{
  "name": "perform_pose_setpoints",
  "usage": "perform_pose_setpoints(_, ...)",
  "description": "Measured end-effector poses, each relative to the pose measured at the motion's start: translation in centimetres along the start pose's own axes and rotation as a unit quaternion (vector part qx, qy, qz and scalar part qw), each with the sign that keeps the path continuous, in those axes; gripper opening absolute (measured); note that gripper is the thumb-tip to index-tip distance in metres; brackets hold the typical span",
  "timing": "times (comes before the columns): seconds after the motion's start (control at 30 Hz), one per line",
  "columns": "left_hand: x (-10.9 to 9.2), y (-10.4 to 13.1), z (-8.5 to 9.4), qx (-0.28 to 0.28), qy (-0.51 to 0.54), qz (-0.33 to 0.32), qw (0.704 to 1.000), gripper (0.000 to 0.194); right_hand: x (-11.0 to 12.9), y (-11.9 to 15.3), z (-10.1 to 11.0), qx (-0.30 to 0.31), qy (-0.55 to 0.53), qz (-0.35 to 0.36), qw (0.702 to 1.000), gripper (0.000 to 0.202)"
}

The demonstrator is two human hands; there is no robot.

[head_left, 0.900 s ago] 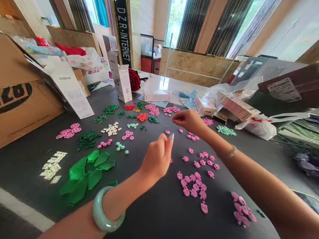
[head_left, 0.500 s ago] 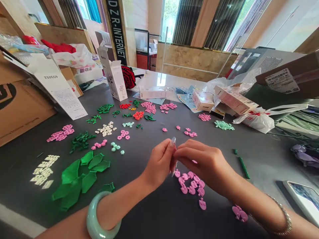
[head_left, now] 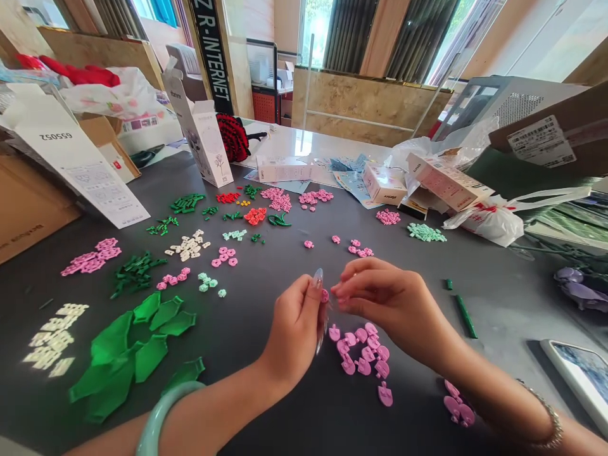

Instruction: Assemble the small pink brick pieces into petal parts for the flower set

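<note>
My left hand (head_left: 297, 320) is closed, pinching a small pink building-block piece (head_left: 325, 296) between thumb and fingers. Just to its right, a narrow gap away, my right hand (head_left: 387, 297) has its fingertips drawn together; what they hold, if anything, is too small to make out. Below the hands lies a group of pink rounded petal pieces (head_left: 363, 366) on the dark table (head_left: 266, 418). Beyond them are small pink flower-like pieces (head_left: 361, 251), with one lone pink piece (head_left: 308, 244) farther left.
Large green leaf pieces (head_left: 111, 361), cream pieces (head_left: 54, 342) and dark green pieces (head_left: 137, 272) lie at left. Mint pieces (head_left: 426, 232) are at back right. A green rod (head_left: 466, 316) and a phone (head_left: 577, 380) lie at right. White boxes (head_left: 204, 142) stand behind.
My right fingertips have moved slightly away from my left hand, uncovering the pink piece held there. The view has shifted a little, so the left-side things appear farther left.
</note>
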State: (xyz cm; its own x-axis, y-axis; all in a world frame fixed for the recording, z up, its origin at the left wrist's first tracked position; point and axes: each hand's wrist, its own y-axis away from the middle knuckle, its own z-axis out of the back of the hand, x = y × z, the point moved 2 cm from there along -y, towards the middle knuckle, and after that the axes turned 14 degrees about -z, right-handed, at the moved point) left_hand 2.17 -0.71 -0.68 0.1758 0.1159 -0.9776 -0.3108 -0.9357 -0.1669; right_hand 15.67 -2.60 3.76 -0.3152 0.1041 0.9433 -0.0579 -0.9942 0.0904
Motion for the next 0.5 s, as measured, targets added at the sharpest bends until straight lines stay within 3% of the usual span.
perform_pose_setpoints(0.1, 0.0, 0.1, 0.2, -0.019, -0.045, -0.037, 0.998, 0.039, 0.1, -0.1, -0.1, 0.009, 0.002, -0.023, 1.0, 0.006)
perform_pose_setpoints(0.3, -0.1, 0.2, 0.4, -0.021, -0.097, -0.088, 0.991, 0.037, 0.1, 0.0, -1.1, 0.111, -0.102, -0.14, 0.979, 0.014)
perform_pose_setpoints(0.5, 0.0, 0.5, 0.3, -0.016, -0.124, -0.099, 0.987, 0.035, -0.4, -0.1, -1.4, 0.09, -0.092, -0.157, 0.979, 0.019)
